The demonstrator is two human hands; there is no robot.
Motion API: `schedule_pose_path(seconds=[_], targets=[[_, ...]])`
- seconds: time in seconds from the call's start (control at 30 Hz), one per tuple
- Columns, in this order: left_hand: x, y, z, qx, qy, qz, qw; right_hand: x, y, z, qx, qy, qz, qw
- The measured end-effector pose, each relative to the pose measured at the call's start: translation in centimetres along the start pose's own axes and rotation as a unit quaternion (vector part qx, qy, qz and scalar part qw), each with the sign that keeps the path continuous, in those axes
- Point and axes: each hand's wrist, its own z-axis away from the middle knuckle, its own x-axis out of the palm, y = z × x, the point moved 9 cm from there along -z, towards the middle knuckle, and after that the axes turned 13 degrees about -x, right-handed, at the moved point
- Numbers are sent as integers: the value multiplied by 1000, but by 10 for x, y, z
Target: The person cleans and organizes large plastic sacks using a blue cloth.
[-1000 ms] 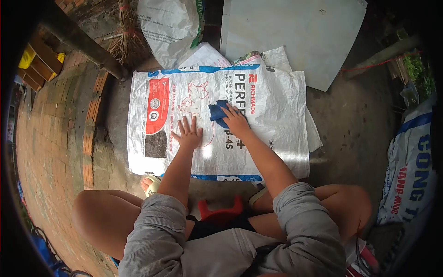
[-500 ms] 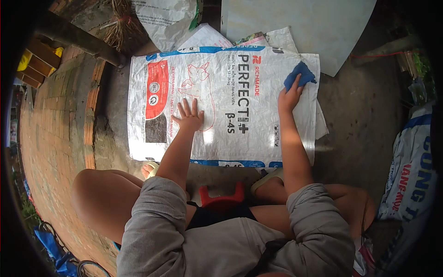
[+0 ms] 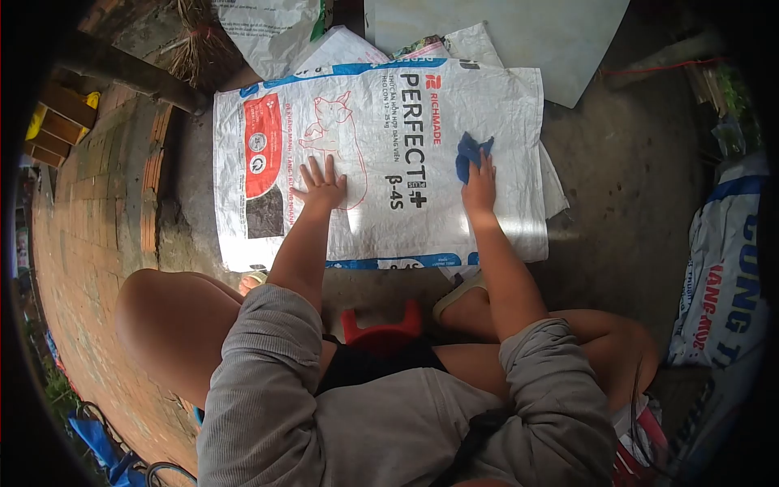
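A white woven feed sack (image 3: 503, 219) with a red pig drawing and "PERFECT" lettering lies flat on the ground in front of me. My left hand (image 3: 323, 188) rests on it near the drawing, palm down with fingers spread. On the sack's right half, my right hand (image 3: 480, 185) grips a crumpled blue cloth (image 3: 471, 154) and presses it against the surface. Part of the cloth is hidden under the fingers.
Behind the sack lie other bags (image 3: 272, 36) and a grey board (image 3: 495, 36). A straw broom (image 3: 203, 49) is at upper left. A printed sack (image 3: 722, 276) stands at right. The red stool (image 3: 381, 325) is beneath me, with brick paving (image 3: 89, 243) to the left.
My right hand has drawn the blue cloth from the sack's upper right corner leftward and toward me. My left hand stays on the same spot of the sack. The whole view has shifted slightly.
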Motion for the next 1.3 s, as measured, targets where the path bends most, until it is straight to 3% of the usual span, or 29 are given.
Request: schedule_pose_path(seconds=[0.13, 0.2, 0.27, 0.33, 0.4, 0.47, 0.5, 0.6, 0.63, 0.8, 0.87, 0.93, 1.0, 1.03, 1.1, 1.13, 1.17, 1.23, 1.3], targets=[[0, 0, -3, -5, -1, -3, 1000, -14, 92, 12, 154, -5, 42, 987], [-1, 1, -3, -3, 0, 3, 1000, -16, 99, 9, 206, 14, 10, 978], [-1, 2, 0, -8, -8, 0, 1000, -42, 47, -2, 136, 205, 16, 969], [-1, 3, -1, -6, -1, -1, 1000, -26, -46, -24, 44, 121, -137, 982], [0, 3, -2, -11, 5, 2, 1000, -11, -161, -18, -146, 18, -149, 978], [3, 3, -6, -8, 4, 7, 1000, 43, -221, 24, -304, -19, -61, 951], [4, 4, -4, -6, 3, 5, 1000, 41, -217, 36, -302, -19, -61, 951], [-1, 4, -4, -12, 0, 5, 1000, 33, -163, 50, -243, -49, -35, 968], [0, 5, -5, -12, 0, 8, 1000, 27, -123, 49, -181, 36, -43, 982], [1, 7, -3, -14, -5, 11, 1000, -13, 20, 65, 56, 50, 25, 997], [3, 8, -8, -13, -3, 8, 1000, -32, 57, 75, 124, 107, 50, 985], [6, 7, -7, -14, 0, 5, 1000, -40, 92, 82, 205, 94, 65, 972], [3, 9, -6, -14, 8, -2, 1000, -42, 131, 84, 313, 189, 34, 930], [2, 9, -4, -15, 3, -8, 1000, -61, 121, 71, 367, 243, 57, 896], [-3, 10, -3, -17, 5, -6, 1000, -75, 75, 16, 326, 291, -92, 895], [-2, 8, -1, -15, 1, -12, 1000, -65, 45, -20, 208, 299, -94, 927], [-4, 7, 2, -10, 7, -1, 1000, -55, -1, -56, 112, 275, -144, 944], [-6, 6, 5, -15, 7, -3, 1000, -21, -104, -108, -25, 134, -209, 968], [-6, 7, 3, -1, 18, 15, 1000, 5, -209, -119, -203, 51, -202, 957]])
